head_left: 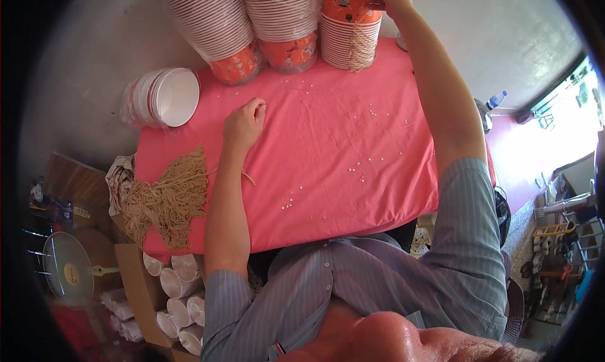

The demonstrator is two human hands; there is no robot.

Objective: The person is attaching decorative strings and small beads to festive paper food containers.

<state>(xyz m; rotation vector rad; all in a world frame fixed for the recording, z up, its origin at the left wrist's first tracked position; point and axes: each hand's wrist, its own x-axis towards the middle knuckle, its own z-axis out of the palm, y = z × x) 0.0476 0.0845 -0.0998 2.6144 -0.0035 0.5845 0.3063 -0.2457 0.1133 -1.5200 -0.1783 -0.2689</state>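
Right hand point(392, 0) at far edge of bench point(296, 154), fingers bent against right side of orange cup point(345, 10); firm hold or mere touch, cannot tell. Cup tops stack of white rims point(340, 42), long axis rising from bench, tan cord point(362, 47) along its right side. Left hand point(244, 124) well apart, to near left, fingers curled, contents hidden. 2 wrapped stacks point(282, 15) just left of cup.
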